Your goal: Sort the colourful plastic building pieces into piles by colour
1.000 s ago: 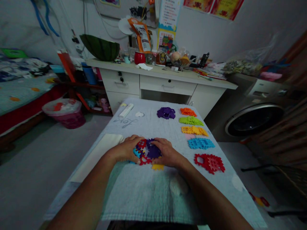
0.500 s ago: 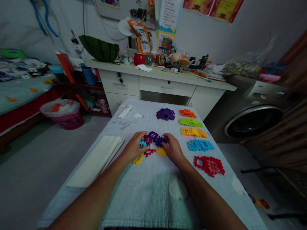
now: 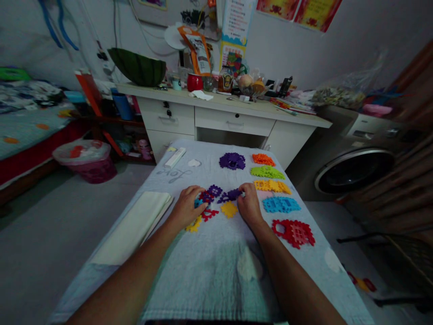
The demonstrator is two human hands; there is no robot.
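While cloth lettering [image 3: 177, 174] reads "Love", poster text [image 3: 237, 20] is illegible — right hand [image 3: 249, 201] pinching a purple piece [image 3: 234, 195], left hand [image 3: 188, 205] half-hiding a blue piece [image 3: 197, 203], its grip indeterminable.

From my end I see two bare hands: left hand [image 3: 187, 205] between 7 and 8 o'clock, right hand [image 3: 249, 203] between 4 and 5. Rounded fingers, bare wrists. Left forearm [image 3: 135, 271] bare to the frame edge, wide there, narrowing to the wrist; right forearm [image 3: 287, 266] same taper, also bare. Dark strip [image 3: 203, 322] at 6 o'clock, bottom edge; I can't tell if it's clothing.
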